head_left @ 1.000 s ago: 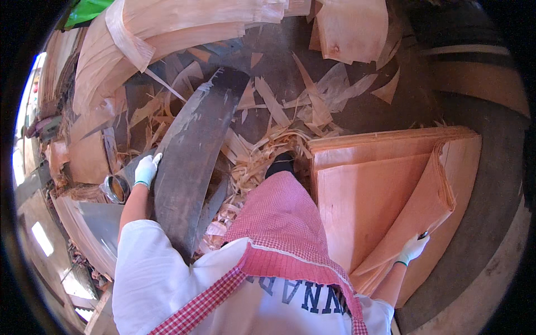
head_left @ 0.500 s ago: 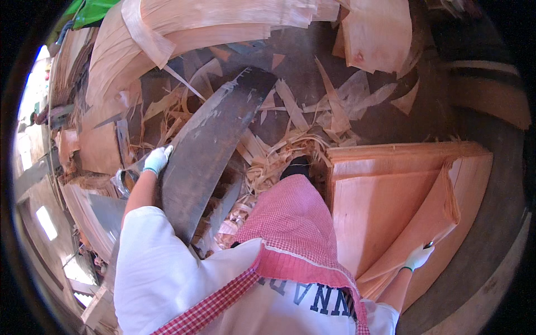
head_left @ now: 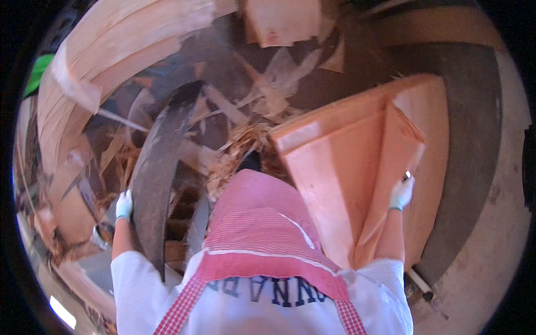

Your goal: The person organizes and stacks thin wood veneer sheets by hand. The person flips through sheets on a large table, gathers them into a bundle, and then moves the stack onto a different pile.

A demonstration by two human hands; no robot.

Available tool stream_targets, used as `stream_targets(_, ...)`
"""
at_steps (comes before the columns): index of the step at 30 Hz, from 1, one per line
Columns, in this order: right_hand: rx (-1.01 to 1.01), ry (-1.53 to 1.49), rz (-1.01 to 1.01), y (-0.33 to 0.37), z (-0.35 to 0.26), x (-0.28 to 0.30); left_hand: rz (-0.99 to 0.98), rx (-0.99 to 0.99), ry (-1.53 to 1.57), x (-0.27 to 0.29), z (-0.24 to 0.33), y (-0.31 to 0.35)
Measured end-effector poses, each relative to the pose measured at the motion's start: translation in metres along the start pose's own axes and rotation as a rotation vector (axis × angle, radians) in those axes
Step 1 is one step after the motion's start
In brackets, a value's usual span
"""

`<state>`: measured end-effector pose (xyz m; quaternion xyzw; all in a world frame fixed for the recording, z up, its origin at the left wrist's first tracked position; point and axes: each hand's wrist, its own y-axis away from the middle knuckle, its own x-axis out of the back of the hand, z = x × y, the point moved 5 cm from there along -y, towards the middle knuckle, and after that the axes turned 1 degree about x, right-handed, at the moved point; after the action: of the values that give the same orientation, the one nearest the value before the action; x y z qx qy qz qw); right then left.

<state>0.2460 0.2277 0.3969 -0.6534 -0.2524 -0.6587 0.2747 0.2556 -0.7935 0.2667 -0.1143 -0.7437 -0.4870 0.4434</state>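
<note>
My left hand (head_left: 124,205), in a pale glove, grips the edge of a long dark grey veneer strip (head_left: 159,167) that runs from my side up toward the middle. My right hand (head_left: 401,192), also gloved, holds up one thin orange-pink veneer sheet (head_left: 385,167) lifted off the stack of veneer sheets (head_left: 329,167) at my right. A red checked apron (head_left: 262,229) and my white shirt fill the lower middle and hide the ground in front of me.
Broken veneer scraps and splinters (head_left: 245,151) litter the dark ground ahead. Curved piles of pale veneer (head_left: 111,61) stand at the far left and top. A dark belt-like band (head_left: 469,167) and pale concrete floor (head_left: 497,262) lie to the right.
My right hand has risen, lifting the top orange sheet higher off the stack. The view has swung, and my left hand keeps hold of the dark strip.
</note>
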Motion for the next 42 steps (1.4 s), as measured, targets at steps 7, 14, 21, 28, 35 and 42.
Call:
stream_targets(7, -0.089, -0.018, -0.074, -0.006, 0.014, -0.014, 0.100, -0.333, -0.324, 0.034, -0.037, -0.017)
stream_targets(14, -0.176, -0.065, -0.010, -0.002, 0.016, -0.017, 0.567, -0.355, -0.232, 0.160, 0.152, -0.021)
stream_targets(21, -0.425, -0.148, 0.322, -0.001, 0.038, 0.011, 0.219, -1.009, -0.116, 0.175, 0.439, -0.111)
stream_targets(28, -0.607, -0.168, 0.410, 0.009, 0.029, 0.027, -0.018, -1.422, 0.032, 0.222, 0.805, -0.066)
stream_targets(35, -0.631, -0.072, 0.276, 0.005, -0.010, 0.000, -0.881, -1.509, -0.179, 0.121, 1.027, 0.170)
stream_targets(42, -0.650, -0.091, 0.272, 0.039, 0.007, -0.031, -1.526, -0.775, -0.104, -0.095, 1.106, 0.309)
